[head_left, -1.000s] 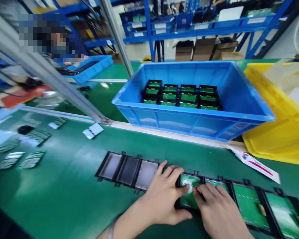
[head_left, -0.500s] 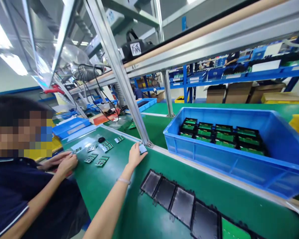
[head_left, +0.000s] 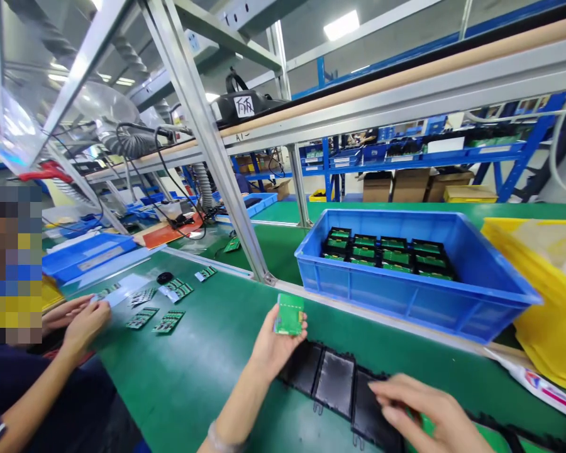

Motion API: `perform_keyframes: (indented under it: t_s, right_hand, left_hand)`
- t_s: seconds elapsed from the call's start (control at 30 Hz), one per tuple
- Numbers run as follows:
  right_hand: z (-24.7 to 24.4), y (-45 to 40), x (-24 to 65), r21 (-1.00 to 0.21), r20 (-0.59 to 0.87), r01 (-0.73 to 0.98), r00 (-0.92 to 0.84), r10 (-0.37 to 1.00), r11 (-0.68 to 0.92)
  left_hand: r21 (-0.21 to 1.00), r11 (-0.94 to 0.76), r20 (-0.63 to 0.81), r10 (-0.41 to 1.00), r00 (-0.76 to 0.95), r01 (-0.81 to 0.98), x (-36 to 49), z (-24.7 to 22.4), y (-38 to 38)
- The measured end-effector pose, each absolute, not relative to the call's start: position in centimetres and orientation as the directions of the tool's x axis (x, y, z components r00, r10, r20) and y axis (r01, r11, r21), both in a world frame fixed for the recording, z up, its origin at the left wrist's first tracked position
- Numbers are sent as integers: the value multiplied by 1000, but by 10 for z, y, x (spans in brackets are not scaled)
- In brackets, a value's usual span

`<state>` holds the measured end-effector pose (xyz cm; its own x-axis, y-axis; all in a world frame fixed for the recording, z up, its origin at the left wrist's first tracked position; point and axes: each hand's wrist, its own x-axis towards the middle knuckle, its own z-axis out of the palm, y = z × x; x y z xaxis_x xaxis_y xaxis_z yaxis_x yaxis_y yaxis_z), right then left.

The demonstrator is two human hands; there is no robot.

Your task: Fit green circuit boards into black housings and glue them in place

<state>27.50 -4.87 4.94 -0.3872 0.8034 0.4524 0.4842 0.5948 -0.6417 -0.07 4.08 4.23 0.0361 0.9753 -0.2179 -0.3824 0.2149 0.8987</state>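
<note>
A green circuit board [head_left: 290, 314] is held up in my left hand [head_left: 272, 345], its fingers wrapped round the edges. Below it a row of black plastic frames [head_left: 334, 380] lies on the green table. At the lower right, my right hand [head_left: 419, 409] hovers over the row with thumb and fingertips close together; whatever may be between them is too small to make out. Under that hand, a green board [head_left: 493, 437] shows in the row.
A blue bin [head_left: 405, 302] holds several black-framed green boards. Beside it stand a yellow bin [head_left: 547, 333] and a white tube [head_left: 547, 387]. Small boards [head_left: 170, 321] lie leftward, near a co-worker's hands [head_left: 87, 321]. A metal post [head_left: 212, 138] rises behind the table.
My left hand has come back from the table's rear edge and now holds the green board up. My right hand has entered at the lower right. The view has turned rightward.
</note>
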Motion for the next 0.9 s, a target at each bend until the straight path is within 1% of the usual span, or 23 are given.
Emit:
perform_keyframes:
  t_s: [0.03,0.1,0.2,0.3,0.37,0.47,0.57,0.63,0.7,0.77,0.9]
  right_hand:
    - [57,-45,264,-613,494,478,-390,777,629]
    - [65,-40,247,-549,596,492,-337,729,676]
    - [62,-43,237,-494,675,510,-285,681,704]
    - [56,-49,241,-464,692,519,-293,659,718]
    - [54,-50,246,-437,716,531,-284,638,726]
    - [54,-49,256,-385,756,566,-260,601,729]
    - [56,-48,265,-286,777,607,-305,550,741]
    - [56,-50,271,-210,776,633,-356,521,745]
    - [55,-54,274,-159,759,656,-397,517,737]
    - [51,-58,276,-131,732,678,-426,531,723]
    - [36,-66,279,-80,699,703,-466,543,707]
  left_hand:
    - [856,271,-241,963,123,-440,13,47,26]
    - [774,373,-266,925,273,-511,37,55,0]
    - [651,476,-242,869,432,-592,60,62,-27]
    - [527,505,-152,847,509,-684,74,62,-40]
    - [508,496,-104,847,521,-704,80,61,-44]
    - [566,476,-47,834,550,-673,84,63,-44]
    - [726,408,-14,814,581,-554,82,66,-38]
    - [885,262,-7,835,551,-385,78,66,-32]
    - [977,99,8,867,499,-186,76,64,-23]
    - [999,4,18,884,467,-46,75,59,-14]
    - [997,-40,5,890,456,68,78,45,0]
